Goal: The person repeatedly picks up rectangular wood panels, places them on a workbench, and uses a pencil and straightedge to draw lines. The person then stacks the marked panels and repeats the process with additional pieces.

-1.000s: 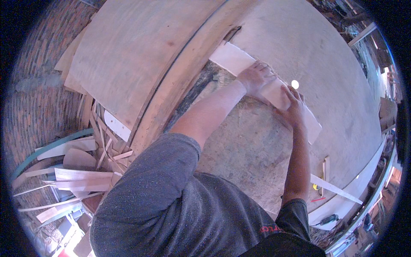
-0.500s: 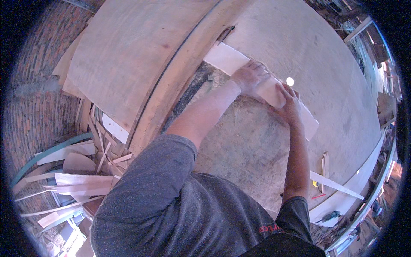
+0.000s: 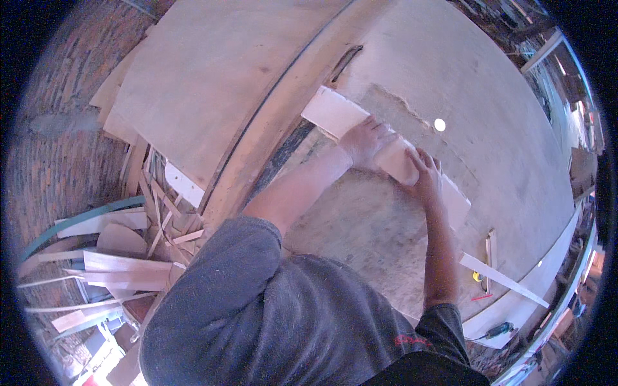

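Note:
A pale, flat wooden board lies slantwise across the big worktable. On top of it rests a shorter pale block with a rounded end; its exact kind I cannot make out. My left hand is closed over the block's far-left part, fingers pointing away from me. Wrapped round the rounded end is my right hand, its thumb and fingers on the block. Part of the board is hidden beneath both hands.
The worktable is dusty, with a dust ridge beyond the board. A wooden rail runs along the left. Wood offcuts pile at lower left. A light strip, yellow tape measure and dark-green power tool lie right.
Both hands, the block and the board have moved toward me and slightly left. A ridge of dust now shows where the board's far edge was.

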### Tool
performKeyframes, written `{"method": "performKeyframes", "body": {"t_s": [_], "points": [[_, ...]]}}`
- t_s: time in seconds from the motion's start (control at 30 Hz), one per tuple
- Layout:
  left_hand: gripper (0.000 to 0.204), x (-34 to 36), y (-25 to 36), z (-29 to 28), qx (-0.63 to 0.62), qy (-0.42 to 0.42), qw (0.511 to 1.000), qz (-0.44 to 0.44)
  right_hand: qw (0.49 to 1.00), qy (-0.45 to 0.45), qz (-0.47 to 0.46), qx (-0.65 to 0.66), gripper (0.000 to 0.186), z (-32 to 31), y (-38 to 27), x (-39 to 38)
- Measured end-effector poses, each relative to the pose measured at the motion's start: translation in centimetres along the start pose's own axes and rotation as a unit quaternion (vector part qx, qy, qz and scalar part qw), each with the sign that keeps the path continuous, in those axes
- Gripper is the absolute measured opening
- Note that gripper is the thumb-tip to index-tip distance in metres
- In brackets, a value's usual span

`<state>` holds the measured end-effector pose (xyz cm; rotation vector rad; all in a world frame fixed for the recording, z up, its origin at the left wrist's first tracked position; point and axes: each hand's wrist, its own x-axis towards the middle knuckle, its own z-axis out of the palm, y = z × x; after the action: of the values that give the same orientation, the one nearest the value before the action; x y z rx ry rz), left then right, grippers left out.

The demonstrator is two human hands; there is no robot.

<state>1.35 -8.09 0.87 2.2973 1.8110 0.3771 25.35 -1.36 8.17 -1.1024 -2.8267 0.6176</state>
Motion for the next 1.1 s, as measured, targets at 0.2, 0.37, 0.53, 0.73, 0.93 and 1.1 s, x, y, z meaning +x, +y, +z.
{"method": "performKeyframes", "body": {"t_s": [0.2,0.37,0.53,0.73,0.93,1.1], "points": [[0.086,-8.5,6.6,-5.0,-0.04,0.082,0.996,-0.021,0.999,-0.04,-0.018,-0.02,0.098,-0.4,-3.3,-3.6],[0.072,-19.8,11.9,-4.2,-0.139,0.181,0.968,-0.102,0.992,-0.089,-0.07,-0.064,0.085,-2.6,-4.3,-3.6],[0.052,-28.9,14.4,-2.3,-0.192,0.217,0.926,-0.241,0.993,-0.009,-0.062,-0.101,0.036,-3.7,-3.3,-0.5],[0.048,-31.9,15.6,-6.4,-0.473,0.186,0.702,-0.499,0.985,-0.128,-0.055,0.097,0.015,-8.8,-7.1,-1.4],[0.04,-30.2,15.1,-14.4,-0.715,0.488,0.401,-0.299,0.878,-0.26,0.099,0.39,0.031,-5.2,-7.6,-8.0],[0.033,-33.3,13.4,-18.0,-0.71,0.453,0.419,-0.34,0.875,-0.217,0.11,0.418,0.037,-2.8,-12.0,-16.3]]}}
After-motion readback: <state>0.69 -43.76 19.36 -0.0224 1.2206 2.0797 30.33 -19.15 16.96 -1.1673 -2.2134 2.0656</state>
